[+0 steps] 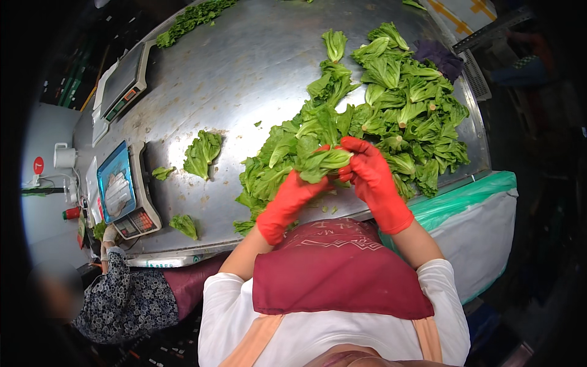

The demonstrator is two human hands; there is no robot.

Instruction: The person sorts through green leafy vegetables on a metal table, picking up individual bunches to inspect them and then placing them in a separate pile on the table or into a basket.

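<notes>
A leafy green lettuce head (326,161) lies sideways between my hands, above the near edge of the pile. My left hand (296,197), in a red rubber glove, cups it from below, with fingertips showing behind it. At the stem end are the gloved fingers of my right hand (373,179), closed around the cut base. Just beyond my left hand spreads a heap of loose lettuce (275,151). To the right of my right hand is a larger pile of lettuce heads (417,114), several with cut stems showing.
The metal table (238,82) carries a scale with a blue tray (114,181) and another scale (126,82) at left. Small lettuce heads (202,153) lie between. A dark purple cloth (438,57) sits far right. A lined container (463,234) stands by my right elbow. A co-worker (133,298) works at left.
</notes>
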